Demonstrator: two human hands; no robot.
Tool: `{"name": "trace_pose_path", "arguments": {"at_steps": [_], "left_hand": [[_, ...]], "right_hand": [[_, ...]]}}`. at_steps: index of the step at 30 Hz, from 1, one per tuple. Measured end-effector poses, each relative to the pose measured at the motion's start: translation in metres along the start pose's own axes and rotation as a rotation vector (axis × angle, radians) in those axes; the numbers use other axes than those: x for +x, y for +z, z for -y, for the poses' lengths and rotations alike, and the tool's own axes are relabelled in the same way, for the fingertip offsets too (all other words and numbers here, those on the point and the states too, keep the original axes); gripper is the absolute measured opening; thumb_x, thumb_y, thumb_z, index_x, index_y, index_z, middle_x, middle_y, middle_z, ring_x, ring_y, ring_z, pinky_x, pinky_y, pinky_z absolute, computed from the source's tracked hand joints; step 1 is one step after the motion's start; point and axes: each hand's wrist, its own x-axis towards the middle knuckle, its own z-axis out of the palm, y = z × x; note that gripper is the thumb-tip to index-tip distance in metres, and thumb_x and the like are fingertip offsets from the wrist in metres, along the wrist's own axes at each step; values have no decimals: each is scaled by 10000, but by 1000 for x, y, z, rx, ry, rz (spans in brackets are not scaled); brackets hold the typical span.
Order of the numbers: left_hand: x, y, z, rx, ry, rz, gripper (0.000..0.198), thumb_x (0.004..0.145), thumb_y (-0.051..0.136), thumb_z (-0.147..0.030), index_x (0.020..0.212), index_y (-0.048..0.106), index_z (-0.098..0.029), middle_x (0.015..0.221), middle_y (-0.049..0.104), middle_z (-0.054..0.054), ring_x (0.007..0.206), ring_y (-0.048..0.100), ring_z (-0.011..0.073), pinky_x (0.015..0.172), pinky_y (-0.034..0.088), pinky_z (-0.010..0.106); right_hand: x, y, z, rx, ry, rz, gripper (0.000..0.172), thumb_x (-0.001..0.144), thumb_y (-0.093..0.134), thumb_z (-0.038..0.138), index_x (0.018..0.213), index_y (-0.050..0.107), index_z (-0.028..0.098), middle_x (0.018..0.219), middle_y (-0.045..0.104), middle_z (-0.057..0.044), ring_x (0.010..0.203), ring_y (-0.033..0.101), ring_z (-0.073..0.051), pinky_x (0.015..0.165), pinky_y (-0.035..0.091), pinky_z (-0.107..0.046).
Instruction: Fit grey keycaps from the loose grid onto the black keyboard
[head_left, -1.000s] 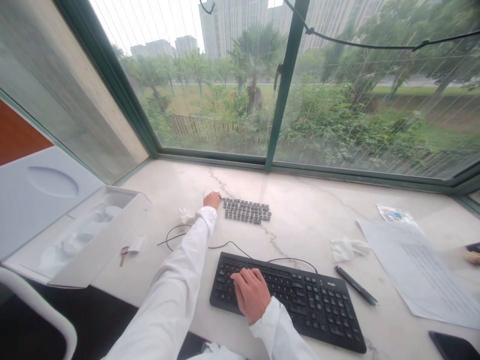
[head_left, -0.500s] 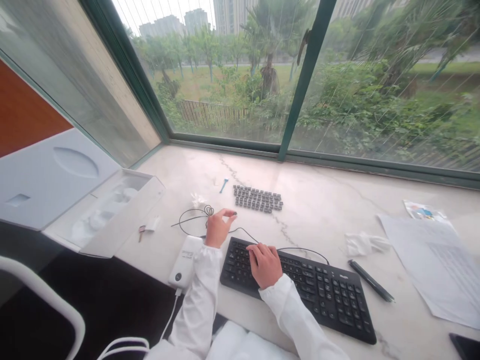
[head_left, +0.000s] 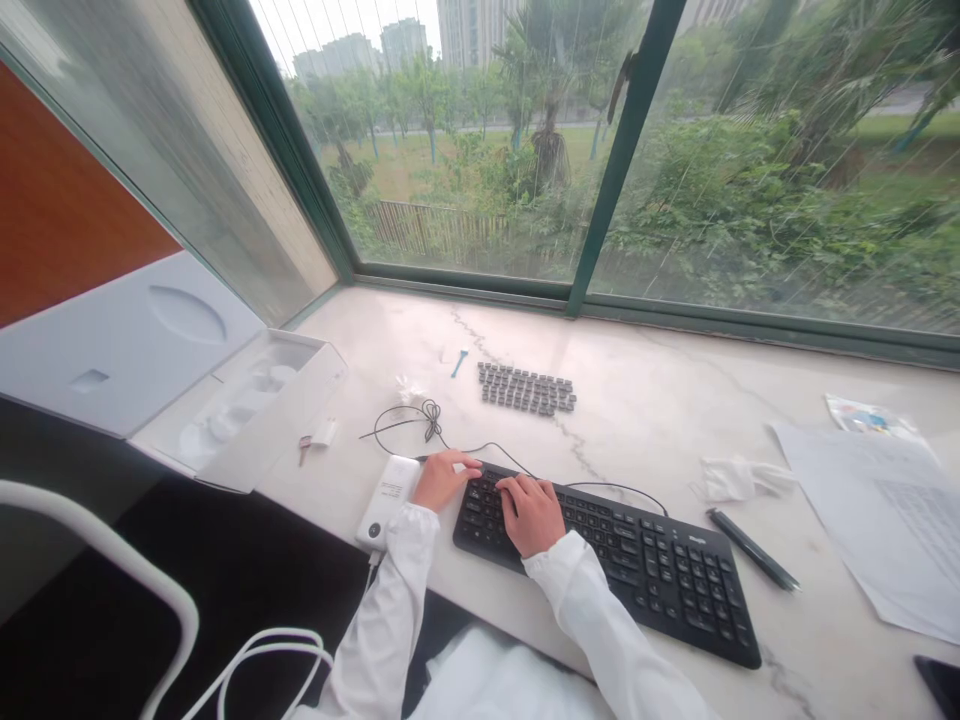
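My left hand (head_left: 444, 480) is at the upper left corner of a black keyboard (head_left: 652, 545), thumb and fingertips pinched together. The small dark keycap seen in this pinch a moment ago is too small to make out against the keys. My right hand (head_left: 534, 515) rests on the left part of the keyboard, its fingers bent over the keys and its thumb apart from the index finger. Beyond the keyboard, several grey keycaps (head_left: 526, 388) lie in neat rows. A small blue tool (head_left: 460, 362) lies to the left of these rows.
Left of the keyboard are a white power bank (head_left: 388, 502) with a cable, a coiled black cord (head_left: 431, 418) and an open white box (head_left: 240, 430). On the right lie a black pen (head_left: 752, 550), a crumpled white wrapper (head_left: 742, 478) and papers (head_left: 862, 520).
My left hand has come down toward me, from above the cord to the keyboard's upper left corner. My right hand stays on the keys. The view has shifted slightly.
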Motion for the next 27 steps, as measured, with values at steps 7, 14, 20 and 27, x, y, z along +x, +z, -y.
{"name": "trace_pose_path", "arguments": {"at_steps": [7,14,20,27], "left_hand": [[2,3,6,-45,-13,-15,214,700,683,-371,861,744,-245,872,696,10,603,506,99,612,418,234],[4,5,6,-11,-11,-28,203,696,684,-370,841,749,-245,852,695,5,581,488,96,617,423,238],[6,3,5,13,-23,0,206,691,682,-375,831,752,-241,832,695,10,580,485,101,624,428,241],[5,2,9,-27,-33,16,209,699,676,-391,834,749,-250,850,698,2,584,498,98,611,425,236]], "right_hand": [[-5,6,-7,-12,-31,-31,156,870,461,152,895,596,226,786,594,5,719,529,-114,750,265,-281],[-8,12,-10,-23,-41,-29,156,863,457,158,899,590,230,787,588,7,722,528,-114,741,260,-282],[-8,13,-10,-25,-42,-40,167,869,446,161,897,597,226,780,582,2,698,515,-111,736,258,-280],[-8,14,-10,-18,-43,-37,168,865,451,150,896,597,227,782,581,4,704,519,-112,741,260,-282]]}}
